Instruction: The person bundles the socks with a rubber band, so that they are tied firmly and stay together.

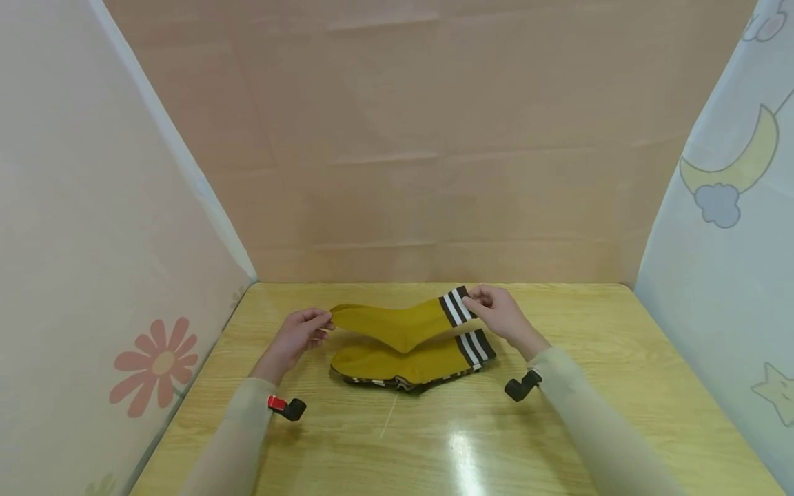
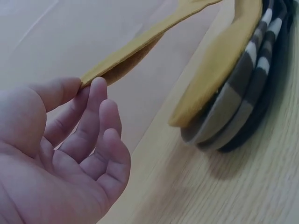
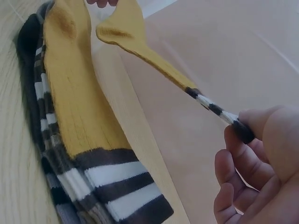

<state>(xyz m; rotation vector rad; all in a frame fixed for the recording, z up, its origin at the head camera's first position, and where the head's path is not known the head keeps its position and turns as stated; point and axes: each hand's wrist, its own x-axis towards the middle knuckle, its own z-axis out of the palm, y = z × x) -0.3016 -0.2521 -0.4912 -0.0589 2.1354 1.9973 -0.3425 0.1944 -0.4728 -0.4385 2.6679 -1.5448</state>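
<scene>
A mustard-yellow sock (image 1: 397, 324) with a dark, white-striped cuff is stretched between my two hands, sagging at the heel. My left hand (image 1: 300, 336) pinches its toe between thumb and fingers. The cuff end is pinched by my right hand (image 1: 499, 313); the right wrist view shows the striped cuff (image 3: 215, 109) edge-on there. Just below and nearer lies a matching yellow sock (image 1: 397, 362) on top of a stack of socks. Beneath it, the left wrist view shows grey, brown and white striped socks (image 2: 233, 93) and a black one at the bottom.
The stack rests on a pale wood-grain table (image 1: 347, 441). A plain tan sheet (image 1: 434, 172) hangs behind it. Light patterned sheets stand on both sides, with a red flower (image 1: 155, 365) at left and a yellow moon (image 1: 738, 165) at right.
</scene>
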